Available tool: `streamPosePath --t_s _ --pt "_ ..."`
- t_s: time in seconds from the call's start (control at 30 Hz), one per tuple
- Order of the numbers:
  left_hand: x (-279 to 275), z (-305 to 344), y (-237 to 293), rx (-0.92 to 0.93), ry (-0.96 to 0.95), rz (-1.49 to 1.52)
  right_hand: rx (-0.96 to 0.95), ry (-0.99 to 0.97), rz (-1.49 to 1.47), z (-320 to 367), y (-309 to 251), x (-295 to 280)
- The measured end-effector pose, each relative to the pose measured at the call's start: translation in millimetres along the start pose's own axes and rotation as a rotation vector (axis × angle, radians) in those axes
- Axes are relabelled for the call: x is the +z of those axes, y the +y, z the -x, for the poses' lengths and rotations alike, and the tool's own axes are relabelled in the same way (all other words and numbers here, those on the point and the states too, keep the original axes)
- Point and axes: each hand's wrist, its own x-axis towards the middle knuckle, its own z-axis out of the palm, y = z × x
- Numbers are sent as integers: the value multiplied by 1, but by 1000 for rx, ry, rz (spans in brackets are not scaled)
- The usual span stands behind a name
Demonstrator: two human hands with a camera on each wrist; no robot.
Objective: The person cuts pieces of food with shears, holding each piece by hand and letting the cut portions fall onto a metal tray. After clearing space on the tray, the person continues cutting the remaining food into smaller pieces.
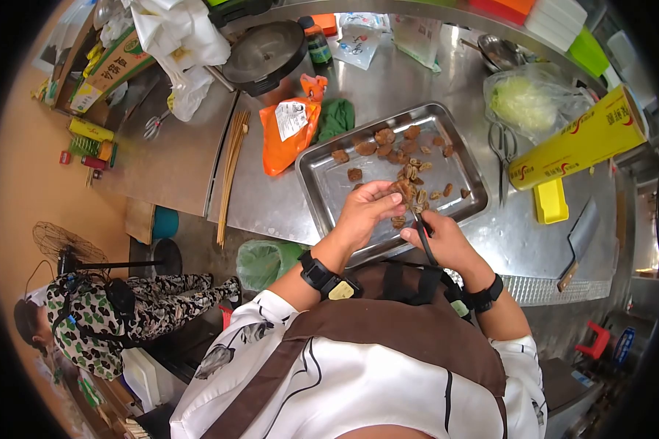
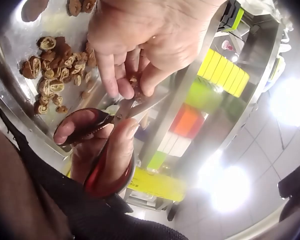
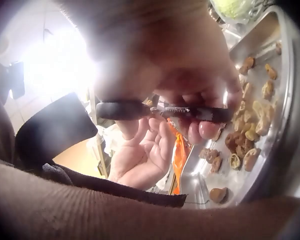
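Observation:
Between the thumb and fingertips of my left hand point(image 1: 365, 212) is a small brown piece of food point(image 2: 134, 80), apparently cooked meat. My right hand point(image 1: 452, 243) grips scissors point(image 2: 121, 116) with black and red handles, thumb and fingers through the loops. In the left wrist view the scissor blades stand apart, right at the pinched piece. Both hands are over a rectangular steel tray point(image 1: 319, 192). Brown chunks point(image 1: 385, 136) lie spread in its far part, and a cluster of small cut rings point(image 2: 50, 86) lies close to the hands.
An orange bag point(image 1: 280, 146) and wooden skewers point(image 1: 233, 175) lie left of the tray. To the right are another pair of scissors point(image 1: 502, 150), a yellow cling-film box point(image 1: 578, 139), bagged cabbage point(image 1: 523, 102) and a cleaver point(image 1: 583, 233). Another person point(image 1: 88, 314) is at the left.

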Motion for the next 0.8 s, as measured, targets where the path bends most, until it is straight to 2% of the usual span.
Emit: streamPosePath --t_s 0.13,0.33,0.43,0.5,0.63,0.8 --pt "-1 -1 0 -2 -11 9 -12 17 46 0 5 3" --pt "-5 -4 4 -38 32 -97 117 -55 25 1 5 0" --pt "-7 -2 2 -79 71 -172 128 -113 30 -2 3 -6" --pt "-10 0 -2 -180 -2 -243 56 -102 115 -4 6 -4" --pt "-10 -2 -5 -216 33 -214 85 -98 44 -7 17 1" --pt "-6 -3 -8 -217 147 -109 333 -149 -168 -8 10 -4"
